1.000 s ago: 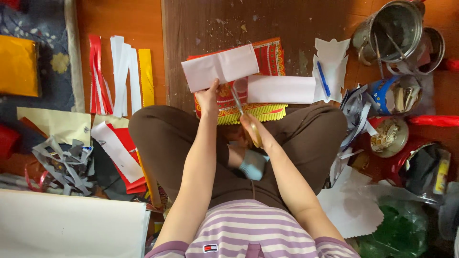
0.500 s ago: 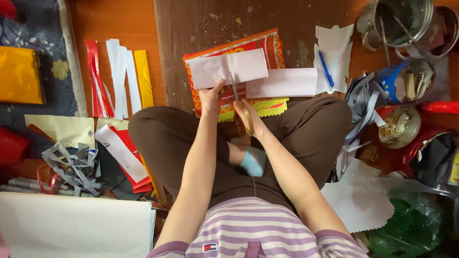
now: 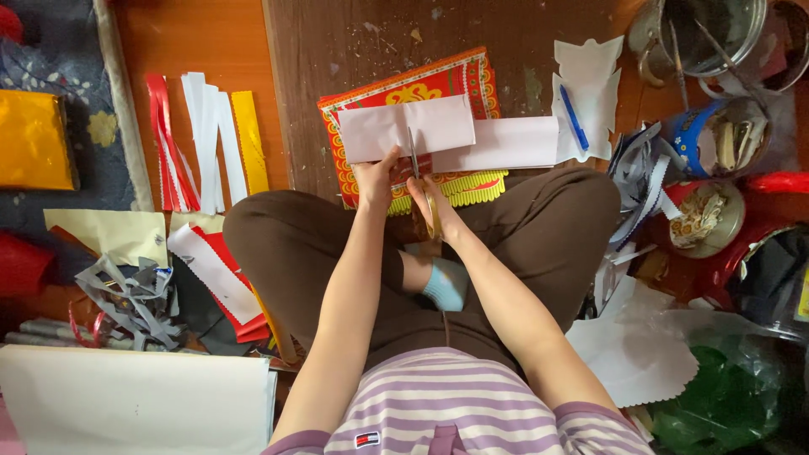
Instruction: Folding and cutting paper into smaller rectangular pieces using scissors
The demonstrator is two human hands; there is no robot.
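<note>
The pale pink rectangular paper sheet (image 3: 406, 128) is held flat just above the person's crossed knees, at twelve o'clock from them, so its lower edge meets the blades squarely. The left hand (image 3: 376, 175) pinches that lower edge, keeping it taut. The right hand (image 3: 431, 200) is closed round the yellow-handled scissors (image 3: 419, 179), whose blades point up into the sheet's middle. Beneath lies a red-and-yellow ornamental printed sheet (image 3: 421, 84). At nine o'clock, cut red, white and yellow paper strips (image 3: 206, 139) lie sorted side by side.
</note>
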